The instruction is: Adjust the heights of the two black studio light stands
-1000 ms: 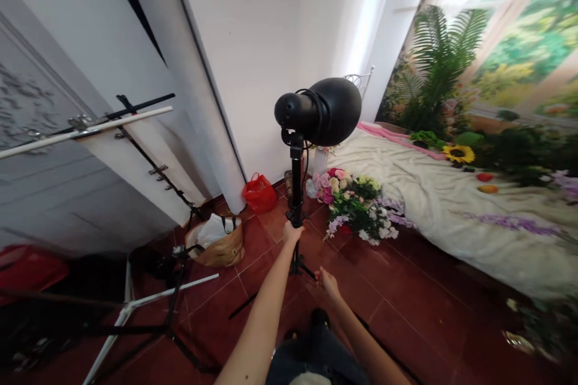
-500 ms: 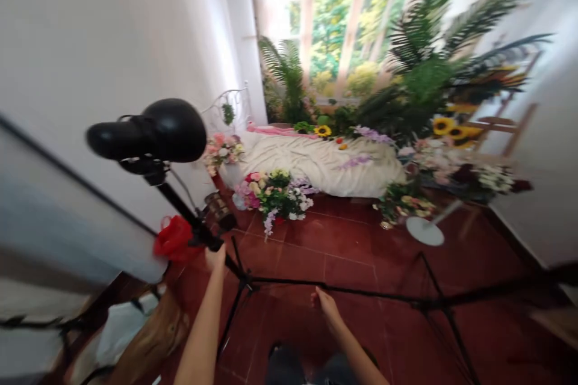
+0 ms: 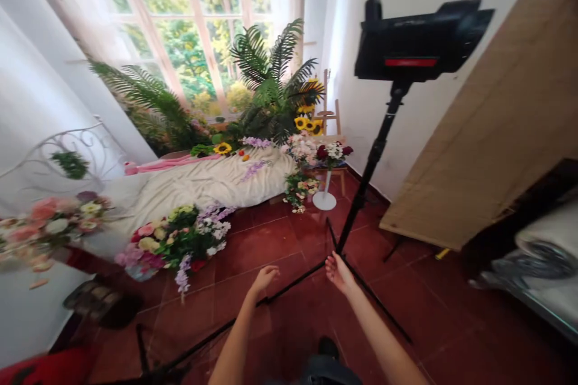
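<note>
My right hand [image 3: 341, 274] is at the foot of a black light stand [image 3: 370, 162], its fingers curled around the lower pole near where the legs spread. The hand hides part of that joint. On top of the stand sits a black studio lamp [image 3: 418, 42] with a red strip on its side. My left hand [image 3: 265, 278] hangs over the floor to the left, fingers loosely stretched and nothing in them. Below it runs a thin black stand leg [image 3: 293, 283].
Ahead stands a bed with a cream cloth [image 3: 217, 183]. Around it are a flower bouquet [image 3: 176, 234], a palm plant [image 3: 271, 90] and a round-based white stand [image 3: 324, 200]. A tan panel [image 3: 451, 162] leans at the right. A red bag [image 3: 49, 367] lies lower left.
My view has swung right, from the left lamp to the right one. My left hand has let go of the left stand's pole. The right hand has reached the right stand.
</note>
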Available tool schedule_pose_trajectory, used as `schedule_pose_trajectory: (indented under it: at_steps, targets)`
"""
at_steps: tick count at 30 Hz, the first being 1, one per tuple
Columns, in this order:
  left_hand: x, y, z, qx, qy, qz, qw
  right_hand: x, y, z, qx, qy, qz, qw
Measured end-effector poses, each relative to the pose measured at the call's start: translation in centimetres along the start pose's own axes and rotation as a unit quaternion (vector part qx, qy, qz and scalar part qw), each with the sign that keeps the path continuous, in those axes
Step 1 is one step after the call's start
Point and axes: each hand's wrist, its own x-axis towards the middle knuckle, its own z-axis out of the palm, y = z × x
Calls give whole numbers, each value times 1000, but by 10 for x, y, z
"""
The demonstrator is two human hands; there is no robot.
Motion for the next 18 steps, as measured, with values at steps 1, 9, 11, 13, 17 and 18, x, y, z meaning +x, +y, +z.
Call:
schedule_pose_trajectory:
  at_steps: [1,9,11,13,17,18]
  targets:
    - [12,18,33,-14,-53,25,998,5,-34,-9,33,-18,-8,999]
    - [79,155,226,-6,-140,228,963,16,-240,-53,259,-240,5,936]
    - [92,186,259,-26,-114,272,955,20,-261,-50,259,-275,21,925]
    - [105,214,288,-44,-84,311,946,26,-272,-43,227,-296,32,927]
    - [130,253,329,-40,-90,377,921,37,-283,-25,121,-263,-16,957]
    - [136,260,337,-37,-99,384,917,38,-286,-22,101,-246,-30,964]
